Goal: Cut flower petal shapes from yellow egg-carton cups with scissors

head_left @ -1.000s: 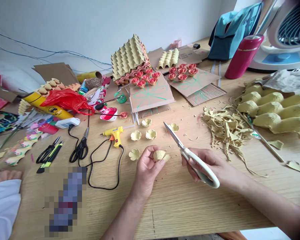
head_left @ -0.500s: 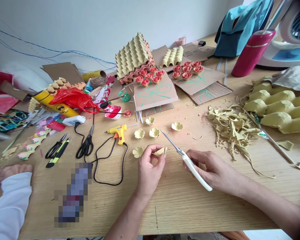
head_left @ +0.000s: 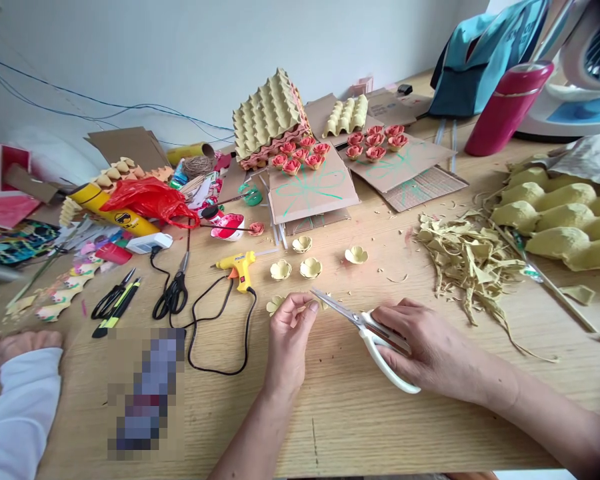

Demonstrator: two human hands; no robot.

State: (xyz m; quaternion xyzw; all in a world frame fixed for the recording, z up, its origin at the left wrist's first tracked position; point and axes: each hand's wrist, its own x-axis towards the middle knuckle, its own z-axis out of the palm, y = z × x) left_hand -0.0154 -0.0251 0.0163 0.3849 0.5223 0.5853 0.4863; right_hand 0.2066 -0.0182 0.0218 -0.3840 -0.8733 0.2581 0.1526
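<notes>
Between thumb and fingers, my left hand [head_left: 291, 333] pinches a small pale-yellow egg-carton cup [head_left: 323, 303], mostly hidden by the fingertips. White-handled scissors [head_left: 380, 353] are gripped in my right hand [head_left: 423, 343]. Their blades point left and lie right at the held cup. Around my hands sit several pale cups cut with petals: one [head_left: 356, 255] stands apart above the scissors, others [head_left: 311, 269] are grouped above my left hand. Another petalled cup [head_left: 276, 305] is partly covered by my left hand.
A yellow glue gun [head_left: 239, 270] with a looped cord lies left of the cups. Pulp trimmings [head_left: 473, 263] are heaped at right beside egg cartons [head_left: 560, 210]. Red paper flowers [head_left: 300, 155] rest on cardboard [head_left: 313, 190] behind. A co-worker's sleeve [head_left: 23, 400] is at far left.
My left hand has shifted slightly left, and the cup has turned in its fingers. The scissors' blades have moved left onto the cup and their handles have spread.
</notes>
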